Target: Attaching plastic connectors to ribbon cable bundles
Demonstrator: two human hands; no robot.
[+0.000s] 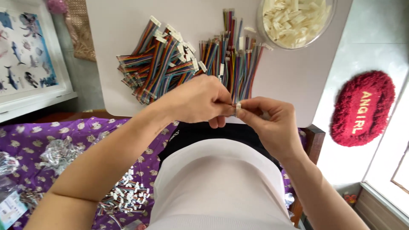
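Observation:
My left hand point(197, 100) and my right hand point(268, 117) meet over the near edge of a white table point(294, 81). The left fingers pinch the end of a multicoloured ribbon wire point(234, 91). My right thumb and forefinger grip a small white plastic connector point(238, 106) at that wire's tip. Behind the hands lies a loose row of similar coloured wires point(232, 59), and to the left a heap of wires fitted with white connectors point(159, 59).
A clear round bowl point(298, 19) of white connectors stands at the table's far right. On a purple patterned cloth point(64, 136) at lower left lie more wired connectors point(125, 196) and clear bags. A red fluffy mat point(362, 108) lies on the floor to the right.

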